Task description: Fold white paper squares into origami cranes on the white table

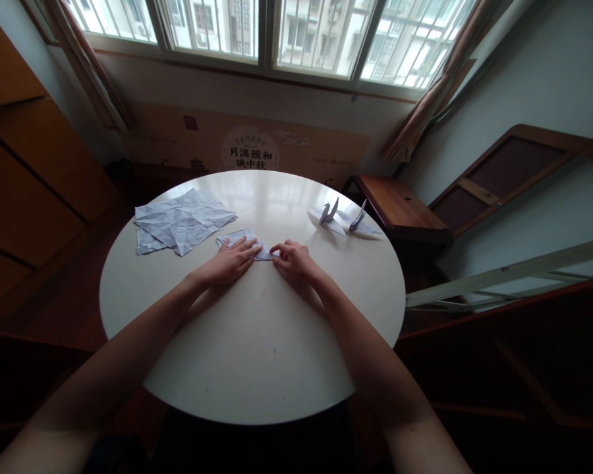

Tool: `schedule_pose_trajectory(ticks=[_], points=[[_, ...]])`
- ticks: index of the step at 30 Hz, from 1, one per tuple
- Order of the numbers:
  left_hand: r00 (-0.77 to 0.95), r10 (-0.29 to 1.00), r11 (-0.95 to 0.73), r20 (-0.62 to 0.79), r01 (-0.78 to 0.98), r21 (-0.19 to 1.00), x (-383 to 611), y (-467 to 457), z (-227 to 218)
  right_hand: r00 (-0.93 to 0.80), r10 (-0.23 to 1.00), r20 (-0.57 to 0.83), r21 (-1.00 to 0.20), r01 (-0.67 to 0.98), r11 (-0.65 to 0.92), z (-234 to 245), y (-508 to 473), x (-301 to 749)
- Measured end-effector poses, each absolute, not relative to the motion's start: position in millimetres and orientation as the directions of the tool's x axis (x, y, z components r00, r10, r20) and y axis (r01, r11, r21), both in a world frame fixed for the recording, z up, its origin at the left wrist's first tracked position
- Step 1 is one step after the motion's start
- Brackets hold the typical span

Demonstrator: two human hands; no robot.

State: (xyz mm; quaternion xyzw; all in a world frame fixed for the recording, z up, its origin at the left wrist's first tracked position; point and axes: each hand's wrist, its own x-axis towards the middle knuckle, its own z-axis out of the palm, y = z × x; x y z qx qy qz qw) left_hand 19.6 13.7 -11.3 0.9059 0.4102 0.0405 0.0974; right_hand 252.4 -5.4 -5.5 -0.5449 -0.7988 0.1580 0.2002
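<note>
A folded sheet of white paper [236, 235] lies flat on the round white table [257, 342]. My left hand [236, 259] rests on it with the fingers stretched out, covering part of the sheet. At the paper's right end, my right hand [294, 257] pinches the edge between thumb and forefinger. Beyond my left hand is a loose pile of creased paper sheets [185, 217]. Two folded paper cranes stand past my right hand: one crane [326, 217] and, just right of it, another crane [360, 222].
A wooden bench [398, 201] stands beyond the table's right side. Behind the table, a printed cardboard panel [296, 141] leans below the barred windows [316, 36]. Wooden cabinets [24, 164] are on the left, and a folded wooden frame [504, 171] rests by the right wall.
</note>
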Motion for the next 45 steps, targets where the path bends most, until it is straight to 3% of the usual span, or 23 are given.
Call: schedule_pose_trajectory(ticks=[45], points=[[0.648,0.761,-0.634,-0.012,0.748,0.195,20.1,14.4,-13.4,-0.324,0.938,0.12,-0.454,0.823,0.342,-0.4,-6.9,250.7]])
